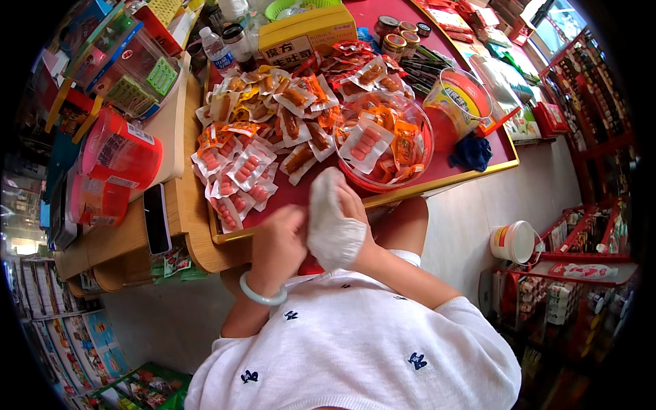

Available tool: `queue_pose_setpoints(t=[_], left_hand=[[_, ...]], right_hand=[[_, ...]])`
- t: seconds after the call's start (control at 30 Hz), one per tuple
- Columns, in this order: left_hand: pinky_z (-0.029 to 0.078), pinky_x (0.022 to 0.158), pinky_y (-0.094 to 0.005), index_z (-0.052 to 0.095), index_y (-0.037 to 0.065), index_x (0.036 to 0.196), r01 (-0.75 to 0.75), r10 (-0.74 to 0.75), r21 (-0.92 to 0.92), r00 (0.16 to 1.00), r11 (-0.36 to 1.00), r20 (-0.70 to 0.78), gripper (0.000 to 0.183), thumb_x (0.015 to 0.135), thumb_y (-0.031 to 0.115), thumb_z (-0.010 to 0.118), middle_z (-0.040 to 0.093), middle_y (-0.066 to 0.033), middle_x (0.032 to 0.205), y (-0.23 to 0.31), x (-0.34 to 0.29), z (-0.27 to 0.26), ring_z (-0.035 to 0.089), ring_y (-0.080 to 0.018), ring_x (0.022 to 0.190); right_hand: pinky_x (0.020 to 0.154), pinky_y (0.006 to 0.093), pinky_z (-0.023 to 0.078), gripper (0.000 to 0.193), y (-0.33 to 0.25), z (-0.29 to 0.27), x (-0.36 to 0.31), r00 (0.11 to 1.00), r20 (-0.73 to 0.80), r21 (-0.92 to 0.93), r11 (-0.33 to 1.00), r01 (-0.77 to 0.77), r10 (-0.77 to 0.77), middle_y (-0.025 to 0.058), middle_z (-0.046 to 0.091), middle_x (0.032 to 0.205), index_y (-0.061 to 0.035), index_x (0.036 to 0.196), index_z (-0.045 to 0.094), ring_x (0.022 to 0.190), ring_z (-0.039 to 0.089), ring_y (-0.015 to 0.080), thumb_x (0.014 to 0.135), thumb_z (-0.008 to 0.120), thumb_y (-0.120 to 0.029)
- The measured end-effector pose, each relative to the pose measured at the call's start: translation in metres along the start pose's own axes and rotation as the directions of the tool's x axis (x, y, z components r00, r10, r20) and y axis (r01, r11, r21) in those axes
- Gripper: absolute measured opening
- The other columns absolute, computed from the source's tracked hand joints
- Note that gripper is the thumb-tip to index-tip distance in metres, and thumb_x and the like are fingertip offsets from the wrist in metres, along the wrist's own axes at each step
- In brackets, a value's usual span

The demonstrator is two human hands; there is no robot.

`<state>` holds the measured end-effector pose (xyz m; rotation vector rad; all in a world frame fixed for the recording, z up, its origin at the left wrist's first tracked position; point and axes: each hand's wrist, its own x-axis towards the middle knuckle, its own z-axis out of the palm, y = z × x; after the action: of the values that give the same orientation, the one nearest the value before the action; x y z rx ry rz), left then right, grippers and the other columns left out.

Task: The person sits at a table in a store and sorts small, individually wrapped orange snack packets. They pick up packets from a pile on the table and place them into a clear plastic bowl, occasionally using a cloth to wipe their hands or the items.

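Note:
In front of my chest, at the table's near edge, my two hands are together at a white cloth glove (331,229) with a gathered cuff. My left hand (279,239), with a pale bangle at its wrist, is closed against the glove's left side; its fingertips are hidden. The glove lies over much of my right hand (354,208), hiding most of its fingers. Just beyond, sealed snack packets (249,167) with pink sausages lie heaped with brown-filled packets (294,126). A clear round tub (427,147) to the right holds orange packets and a pink sausage packet (367,145).
The red tabletop (263,217) has a gold rim. A lidded-size clear bucket (454,102) and a dark blue cloth (471,154) are at the right. A yellow carton (307,41) stands behind. At left are red tubs (119,150) and a phone (156,219). A white bucket (514,242) sits right.

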<state>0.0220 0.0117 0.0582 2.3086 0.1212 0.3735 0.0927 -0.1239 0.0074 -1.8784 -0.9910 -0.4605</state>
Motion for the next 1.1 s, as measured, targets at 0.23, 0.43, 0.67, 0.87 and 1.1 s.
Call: queue_pose_setpoints(t=[0.23, 0.43, 0.67, 0.87, 1.1], left_hand=[[0.047, 0.066, -0.0392, 0.06, -0.001, 0.089, 0.073, -0.005, -0.248, 0.964, 0.966, 0.266, 0.015, 0.075, -0.003, 0.055, 0.06, -0.0195, 0.082, 0.003, -0.006, -0.01, 0.058, -0.0394, 0.077], [0.046, 0.063, -0.0389, 0.061, 0.002, 0.085, -0.075, 0.14, -0.183, 0.916, 0.98, 0.376, 0.011, 0.074, 0.0, 0.06, 0.059, -0.0147, 0.076, 0.005, -0.007, -0.017, 0.057, -0.0353, 0.071], [0.048, 0.063, -0.0363, 0.067, 0.005, 0.084, -0.156, 0.205, -0.169, 0.924, 0.973, 0.323, 0.008, 0.076, 0.005, 0.065, 0.064, -0.0109, 0.079, 0.02, -0.006, -0.029, 0.06, -0.029, 0.069], [0.048, 0.065, -0.0236, 0.068, 0.002, 0.091, 0.182, -0.309, -0.671, 0.948, 0.718, -0.073, 0.008, 0.09, 0.007, 0.062, 0.067, -0.0038, 0.081, -0.001, -0.014, -0.022, 0.061, -0.0093, 0.072], [0.049, 0.073, -0.0256, 0.064, 0.0, 0.088, -0.264, 0.256, -0.508, 0.963, 0.82, -0.087, 0.013, 0.079, -0.009, 0.064, 0.066, -0.0105, 0.089, 0.046, -0.006, 0.039, 0.064, -0.0181, 0.079]], right_hand=[[0.067, 0.0338, 0.049, 0.029, 0.008, -0.022, 0.005, 0.777, 0.629, 0.059, 0.998, -0.022, -0.02, 0.0067, 0.059, 0.082, -0.0087, 0.092, 0.057, 0.077, 0.062, 0.0247, 0.071, 0.07, -0.023], [0.053, 0.0341, 0.047, 0.025, 0.022, -0.034, -0.002, 0.902, 0.409, 0.273, 0.962, 0.022, -0.137, 0.006, 0.056, 0.066, -0.0085, 0.08, 0.054, 0.06, 0.058, 0.0272, 0.066, 0.071, -0.021], [0.048, 0.034, 0.042, 0.027, 0.019, -0.052, -0.001, 0.937, 0.205, 0.196, 0.95, 0.245, -0.284, 0.0032, 0.054, 0.063, -0.0101, 0.074, 0.055, 0.053, 0.055, 0.0228, 0.057, 0.072, -0.023], [0.052, 0.0281, 0.044, 0.037, 0.026, -0.076, 0.01, 0.955, -0.003, 0.557, 0.793, -0.246, 0.298, 0.0038, 0.058, 0.063, -0.0027, 0.063, 0.06, 0.057, 0.055, 0.0168, 0.045, 0.09, -0.017], [0.07, 0.0341, 0.047, 0.036, 0.002, -0.051, -0.016, 0.822, 0.002, 0.38, 0.76, -0.527, 0.57, 0.0083, 0.053, 0.086, -0.0036, 0.102, 0.051, 0.076, 0.054, 0.023, 0.075, 0.068, -0.021]])
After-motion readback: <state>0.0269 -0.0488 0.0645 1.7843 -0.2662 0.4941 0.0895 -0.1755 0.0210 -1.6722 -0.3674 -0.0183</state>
